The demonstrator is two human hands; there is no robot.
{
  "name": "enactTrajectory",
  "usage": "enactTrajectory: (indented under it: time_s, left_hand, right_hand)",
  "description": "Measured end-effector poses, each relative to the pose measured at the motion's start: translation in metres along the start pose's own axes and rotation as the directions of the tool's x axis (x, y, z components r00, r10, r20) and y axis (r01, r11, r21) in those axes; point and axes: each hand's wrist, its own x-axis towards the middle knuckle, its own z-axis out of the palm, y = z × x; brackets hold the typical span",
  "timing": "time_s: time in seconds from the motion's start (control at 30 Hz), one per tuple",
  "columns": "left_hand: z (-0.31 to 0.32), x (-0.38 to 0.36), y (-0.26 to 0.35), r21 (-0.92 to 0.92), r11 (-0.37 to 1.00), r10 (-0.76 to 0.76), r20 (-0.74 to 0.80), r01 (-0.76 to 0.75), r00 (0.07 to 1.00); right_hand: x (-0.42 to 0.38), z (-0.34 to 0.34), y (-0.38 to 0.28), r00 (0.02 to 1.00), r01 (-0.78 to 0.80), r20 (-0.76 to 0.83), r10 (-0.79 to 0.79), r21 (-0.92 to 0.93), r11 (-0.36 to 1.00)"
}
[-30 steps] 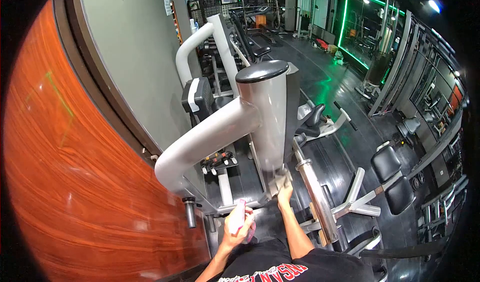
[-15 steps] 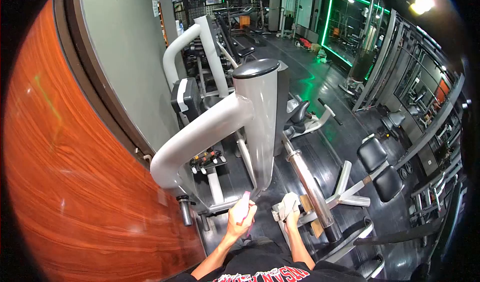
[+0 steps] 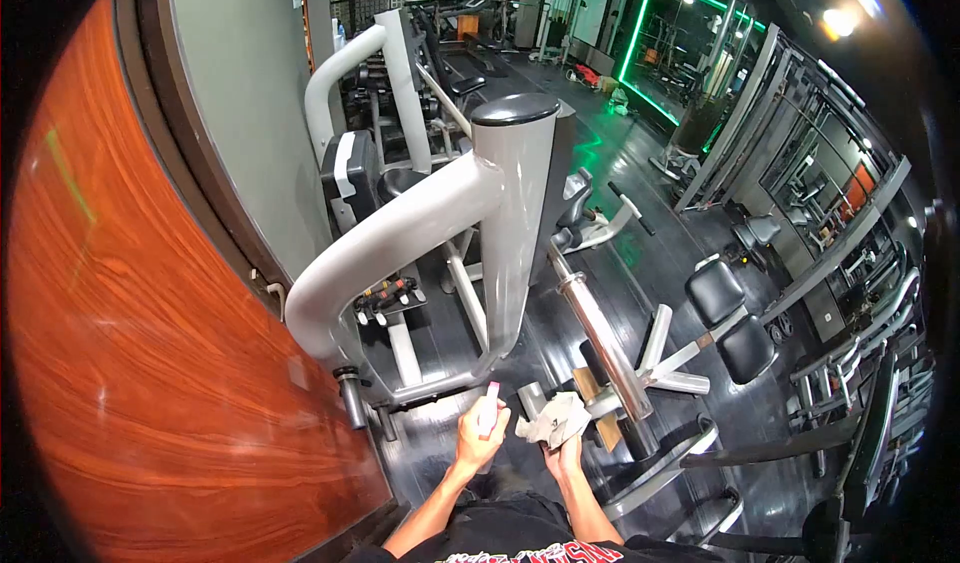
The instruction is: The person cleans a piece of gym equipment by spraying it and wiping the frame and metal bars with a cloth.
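Observation:
At the bottom centre, my left hand (image 3: 479, 437) is closed round a small white bottle (image 3: 489, 410) with a pink top, which points upward. To its right, my right hand (image 3: 563, 456) holds a crumpled pale cloth (image 3: 556, 421) from below, its folds spread over the fingers. A small gap separates the bottle from the cloth. Just beyond both hands stands a large grey machine frame (image 3: 515, 233) with a black cap. The shiny metal bar (image 3: 603, 343) of the machine slants down behind the cloth.
A glossy wooden panel (image 3: 190, 343) fills the left side. Black padded seats (image 3: 716, 291) are at the right on a grey frame. Racks (image 3: 790, 133) and a green-lit mirror (image 3: 670, 58) stand farther back. Dark flooring (image 3: 540, 338) lies between the machines.
The cloth has moved slightly left, nearer the bottle, and is spread wider over my right hand. The view has shifted, so the machines appear farther left and higher.

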Motion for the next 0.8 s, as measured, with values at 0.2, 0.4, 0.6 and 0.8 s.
enactTrajectory:
  time_s: [0.2, 0.4, 0.6, 0.8]
  left_hand:
    - [0.007, -0.005, -0.015, -0.003, 0.997, -0.081, 0.050, 0.081, 0.995]
    - [0.018, -0.005, 0.004, 0.015, 0.999, -0.050, 0.058, 0.050, 0.997]
    - [0.025, -0.007, 0.014, -0.014, 1.000, 0.018, 0.066, -0.017, 0.998]
    - [0.023, -0.008, 0.027, 0.006, 0.998, 0.057, 0.000, -0.057, 0.998]
  right_hand:
    - [0.006, -0.017, -0.004, 0.997, -0.026, 0.074, 0.013, 0.174, 0.984]
    - [0.004, 0.034, -0.038, 0.941, -0.106, 0.335, 0.034, 0.198, 0.974]
    - [0.013, 0.065, -0.055, 0.890, -0.297, 0.422, 0.175, 0.243, 0.924]
    - [0.043, 0.090, -0.063, 0.823, -0.130, 0.565, 0.060, 0.083, 0.988]
